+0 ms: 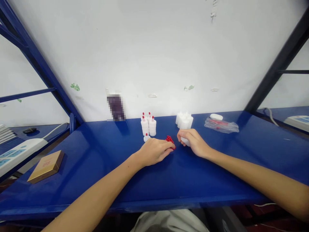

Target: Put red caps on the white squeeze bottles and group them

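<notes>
Head view: I'd steady the bottle [185, 141] my right fingers [186, 132] grasp; left fingers [168, 145] touch red caps [170, 139], grip unclear

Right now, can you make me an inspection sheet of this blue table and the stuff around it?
Surface: blue table, shiny.
Job's things: red-tipped white bottles, standing; small red caps, clustered; white bottles without red tips, standing.
Clutter: gold box at left; plastic bag and white oval object at right.
Hands: left hand at the red caps, grip unclear; right hand holds a white bottle.
Cables: white cable near the left power strip; another cable at far right.
Surroundings: white wall with tape scraps; blue frame at left.
</notes>
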Demonstrator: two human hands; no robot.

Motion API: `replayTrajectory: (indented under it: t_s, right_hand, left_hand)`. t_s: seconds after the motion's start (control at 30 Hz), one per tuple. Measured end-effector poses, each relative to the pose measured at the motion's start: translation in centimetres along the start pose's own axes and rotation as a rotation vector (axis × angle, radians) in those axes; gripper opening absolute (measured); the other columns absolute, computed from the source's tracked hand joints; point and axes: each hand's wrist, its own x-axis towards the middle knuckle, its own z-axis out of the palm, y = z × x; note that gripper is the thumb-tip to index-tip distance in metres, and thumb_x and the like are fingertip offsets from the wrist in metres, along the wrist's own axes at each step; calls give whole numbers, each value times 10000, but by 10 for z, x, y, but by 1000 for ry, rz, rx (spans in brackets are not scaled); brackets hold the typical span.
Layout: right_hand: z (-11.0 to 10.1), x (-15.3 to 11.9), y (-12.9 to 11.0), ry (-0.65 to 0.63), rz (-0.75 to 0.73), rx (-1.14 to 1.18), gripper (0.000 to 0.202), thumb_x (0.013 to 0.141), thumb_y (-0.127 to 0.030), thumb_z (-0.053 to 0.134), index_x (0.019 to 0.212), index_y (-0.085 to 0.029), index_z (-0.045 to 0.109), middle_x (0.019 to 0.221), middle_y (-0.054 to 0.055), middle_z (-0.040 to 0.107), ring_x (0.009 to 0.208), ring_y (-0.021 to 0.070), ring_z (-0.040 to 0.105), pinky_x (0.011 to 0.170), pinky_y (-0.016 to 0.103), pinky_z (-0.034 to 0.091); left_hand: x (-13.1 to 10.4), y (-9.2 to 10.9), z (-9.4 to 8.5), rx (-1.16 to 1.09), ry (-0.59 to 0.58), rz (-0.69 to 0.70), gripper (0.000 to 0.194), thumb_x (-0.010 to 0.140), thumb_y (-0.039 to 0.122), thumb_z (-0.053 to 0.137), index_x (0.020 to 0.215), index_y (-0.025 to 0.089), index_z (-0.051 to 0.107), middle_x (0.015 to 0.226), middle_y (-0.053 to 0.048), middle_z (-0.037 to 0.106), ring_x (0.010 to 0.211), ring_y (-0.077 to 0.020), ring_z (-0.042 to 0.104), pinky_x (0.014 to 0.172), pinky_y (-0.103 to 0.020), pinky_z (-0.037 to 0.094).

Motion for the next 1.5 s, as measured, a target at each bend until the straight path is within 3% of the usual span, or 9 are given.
replayTrajectory:
  t_s: [0.17,0.27,0.47,0.67,0.87,1.1,1.27,1.4,1.5]
  right_hand:
    - [1,-5,-4,-77,-130,-74,370,929,-342,381,617,-186,503,635,19,538,581,153,524,619,296,392]
    - [3,-9,-5,-158,-182,-153,410,950,-419,346,650,-186,499,584,12,533,547,152,508,589,291,361]
    - [4,-11,-5,-166,-273,-335,464,937,-549,328,670,-193,458,577,-11,456,519,133,402,551,277,282]
    - [3,-11,-12,-150,-251,-507,397,930,-491,420,679,-192,490,611,2,519,541,136,434,564,275,267]
    - [3,-14,-14,-229,-308,-414,384,955,-407,372,698,-186,553,604,11,533,540,143,445,565,278,297]
    - [3,-18,-21,-294,-353,-272,464,982,-441,329,744,-176,626,623,21,562,571,159,502,599,281,370]
    - [4,-15,-18,-255,-391,-232,420,989,-469,333,816,-179,583,694,26,579,602,154,502,608,277,386]
    - [0,-9,-13,-187,-327,-243,361,990,-468,371,879,-185,567,686,0,571,572,132,484,581,259,376]
    - [-3,-6,-10,-111,-237,-301,346,983,-436,408,841,-183,596,657,-2,584,551,122,484,559,252,372]
  left_hand:
    - [2,9,2,-150,292,-36,164,982,247,498,1061,193,631,776,15,688,571,-76,548,587,-200,413]
    - [4,12,2,-165,347,5,152,976,239,503,1036,180,630,725,15,655,568,-78,531,579,-201,412]
    - [4,13,1,-114,322,43,151,969,212,484,1006,171,624,731,8,668,587,-84,565,567,-204,416]
    - [4,12,2,-86,278,31,168,964,204,476,1024,166,629,724,7,675,596,-91,590,563,-208,421]
    - [3,13,5,-138,268,57,190,969,210,478,1060,164,639,752,-5,676,628,-95,586,601,-209,433]
    - [3,22,-2,-314,178,9,186,964,222,490,1068,180,638,669,31,563,596,-85,486,618,-201,412]
    - [4,24,-2,-399,157,-27,150,971,235,448,1024,181,578,643,44,513,547,-79,428,566,-199,381]
    - [-1,6,-14,-404,268,-112,117,963,264,439,1027,182,490,636,58,504,491,-74,410,509,-196,347]
    - [-11,-22,-34,-158,290,-185,85,916,263,479,909,184,513,603,61,470,500,-82,405,533,-209,338]
